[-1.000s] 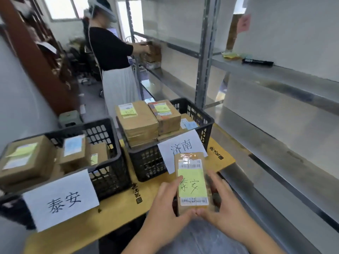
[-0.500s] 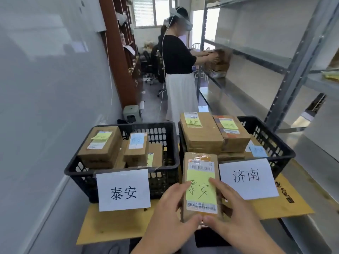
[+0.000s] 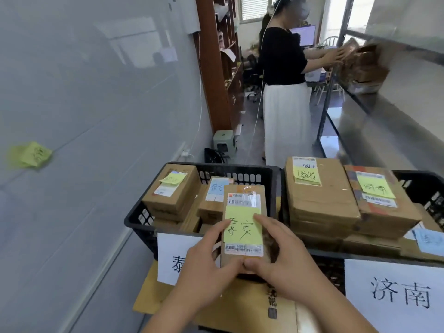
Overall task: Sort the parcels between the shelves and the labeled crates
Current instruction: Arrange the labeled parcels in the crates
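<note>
A: Where is the parcel [image 3: 242,227] now?

B: Over the near rim of the left crate [image 3: 139,219], the one whose white sign [image 3: 173,255] shows the same first character as the yellow note [image 3: 241,224] stuck on the parcel. A second ago it was held in front of the right crate [image 3: 432,188], by the 济南 sign [image 3: 394,294]; since then it has swung across to the left one.

A: So what does that mean for the sorting?

B: I judge the match is made: note and crate sign agree, so this parcel belongs with the boxes [image 3: 173,191] already lying in there. It is not set down yet; it sits above the rim, tipped up toward the camera.

A: And the grip?

B: Both hands hold it. The left hand [image 3: 204,258] has its fingers up the left edge and its thumb against the bottom end. The right hand [image 3: 283,255] mirrors it, forefinger laid across the yellow note, thumb at the bottom end beside the other thumb. Neither is wide open; each is curled round the parcel.

A: Anything else nearby?

B: The right crate's stacked boxes [image 3: 319,195] just beside, and the counter [image 3: 240,306] under both crates. Farther off, another person [image 3: 283,87] handles parcels at a shelf [image 3: 384,102].
</note>
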